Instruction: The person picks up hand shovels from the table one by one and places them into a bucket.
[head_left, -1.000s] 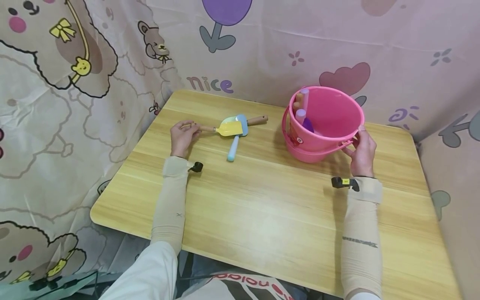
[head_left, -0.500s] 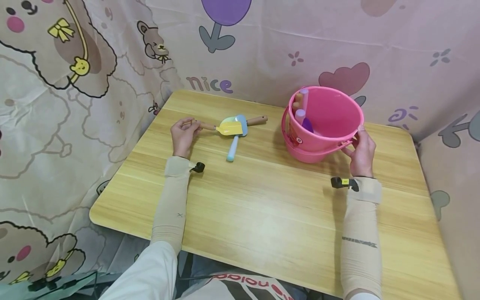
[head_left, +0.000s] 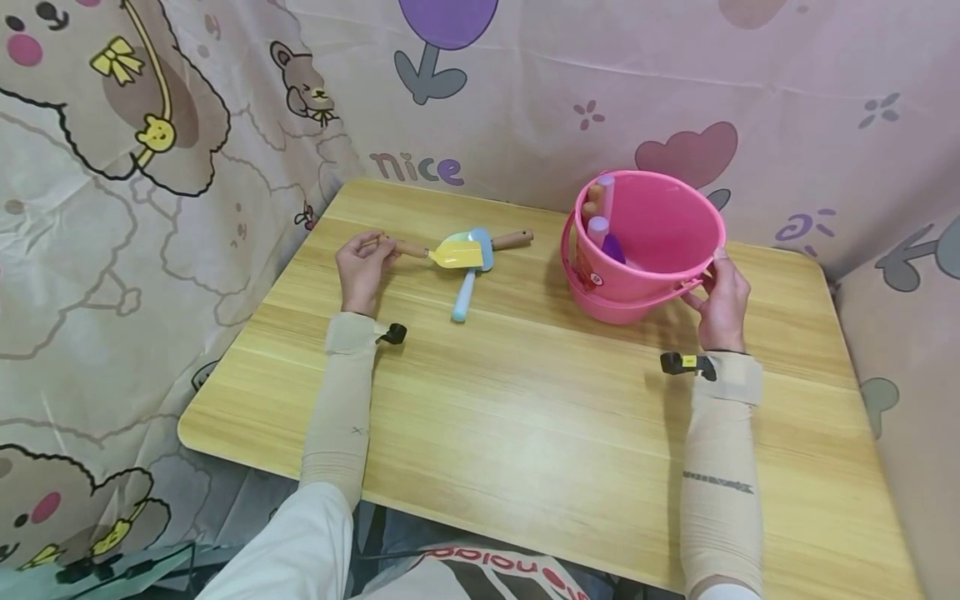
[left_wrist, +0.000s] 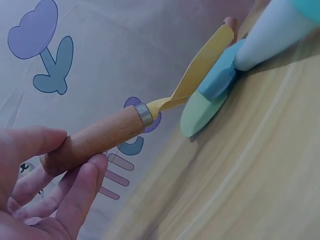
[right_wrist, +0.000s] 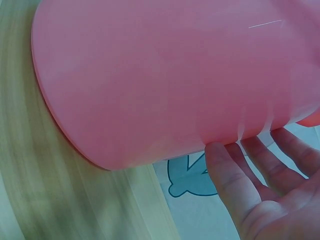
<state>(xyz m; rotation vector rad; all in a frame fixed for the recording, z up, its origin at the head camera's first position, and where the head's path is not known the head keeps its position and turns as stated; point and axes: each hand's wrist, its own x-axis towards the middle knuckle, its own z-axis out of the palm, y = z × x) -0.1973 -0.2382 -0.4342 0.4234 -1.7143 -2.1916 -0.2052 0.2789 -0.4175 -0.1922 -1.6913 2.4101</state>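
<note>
My left hand [head_left: 363, 271] pinches the wooden handle of a yellow toy trowel [left_wrist: 200, 62] between thumb and fingers. The trowel's blade lies over a blue shovel [head_left: 465, 293] and a green one [left_wrist: 202, 116]; whether it touches them I cannot tell. The green shovel's wooden handle points right. My right hand [head_left: 724, 302] rests its fingertips against the outside of a pink bucket [head_left: 626, 290] on the right. Inside the bucket, purple-handled tools [head_left: 598, 229] and wooden handles [head_left: 592, 200] lean on the left wall.
The wooden table [head_left: 487, 417] extends in front of the tools and bucket. Patterned cloth [head_left: 525, 100] hangs behind it and at both sides. The bucket's handle [head_left: 660, 298] hangs down along its front.
The handle end of the yellow trowel has risen slightly in my left hand. My right hand and the bucket show no clear movement.
</note>
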